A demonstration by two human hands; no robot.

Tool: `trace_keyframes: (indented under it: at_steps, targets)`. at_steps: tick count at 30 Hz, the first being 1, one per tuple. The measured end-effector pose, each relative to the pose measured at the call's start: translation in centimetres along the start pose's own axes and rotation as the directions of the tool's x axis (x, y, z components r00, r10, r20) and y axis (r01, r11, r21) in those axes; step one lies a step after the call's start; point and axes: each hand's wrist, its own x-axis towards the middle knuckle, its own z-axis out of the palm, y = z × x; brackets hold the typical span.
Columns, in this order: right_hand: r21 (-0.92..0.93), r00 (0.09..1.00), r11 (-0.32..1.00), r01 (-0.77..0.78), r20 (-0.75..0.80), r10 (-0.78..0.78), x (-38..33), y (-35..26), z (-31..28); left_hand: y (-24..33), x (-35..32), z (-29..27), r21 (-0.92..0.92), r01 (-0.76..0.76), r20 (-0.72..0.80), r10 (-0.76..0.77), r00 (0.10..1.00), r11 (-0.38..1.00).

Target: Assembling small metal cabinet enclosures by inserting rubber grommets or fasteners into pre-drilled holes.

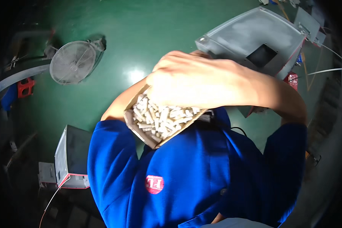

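Note:
Up against my chest is an open cardboard box, tilted, with many short off-white cylindrical pieces loose inside; their exact kind cannot be made out. My right hand crosses over the box's far side with its back toward me, bright and washed out. Its fingers look curled in, and whatever they hold, if anything, is hidden. My left forearm runs behind the box and under the right hand. The left hand itself is covered by the right hand and the box.
A round caged fan stands on the green floor at far left. A large grey metal housing with a dark square opening lies at far right. Another grey cabinet with cables stands at near left, and a red stool farther left.

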Motion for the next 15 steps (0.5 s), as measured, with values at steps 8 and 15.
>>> trace_keyframes:
  at_steps: [8, 15]
  targets:
    - [0.739, 0.947, 0.620, -0.263, 0.075, 0.313, 0.0, 6.2, -2.7, 0.5, 0.2, -0.9, 0.075, -0.094, -0.207, 0.107, 0.973, 0.993]
    - [0.278, 0.715, 0.660, -0.698, 0.318, 0.623, -15.5, 18.9, 7.9, 1.3, 0.4, -0.6, 0.026, 0.006, -0.281, 0.001, 0.960, 1.000]
